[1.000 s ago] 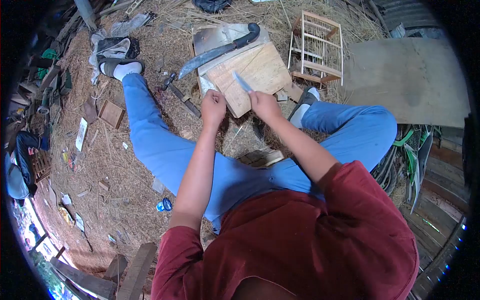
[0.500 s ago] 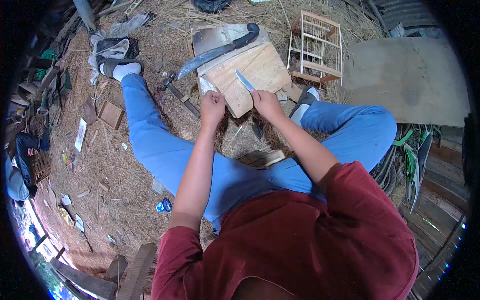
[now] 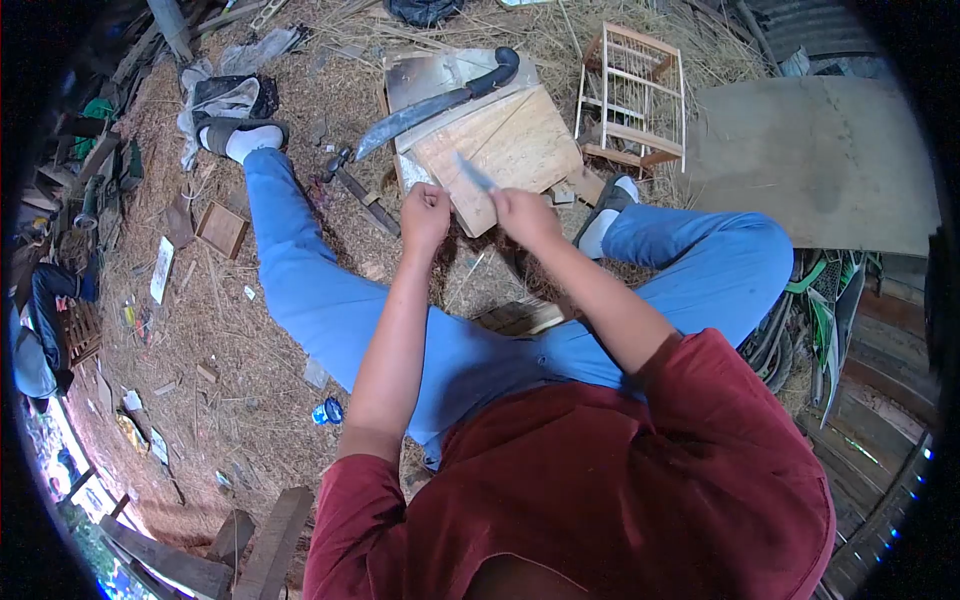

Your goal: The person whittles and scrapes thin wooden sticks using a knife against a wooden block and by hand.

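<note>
My right hand (image 3: 527, 217) is closed around the handle of a knife (image 3: 474, 174), its blade pointing up and left over a wooden board (image 3: 510, 145). Close by on the left, my left hand (image 3: 427, 213) is closed in a pinch at the board's near left corner. Whatever sits between its fingers is too small to make out. Across the far side of the board lies a machete (image 3: 425, 112) with a black handle. A hammer (image 3: 362, 192) rests on the ground left of the board.
A small slatted wooden frame (image 3: 632, 95) stands right of the board. Farther right is a large plywood sheet (image 3: 810, 160). A shallow wooden box (image 3: 222, 229) and a blue tin (image 3: 327, 411) lie left on the shaving-strewn ground.
My right hand has moved left with the knife, so the blade is nearer my left hand. The left hand has barely moved.
</note>
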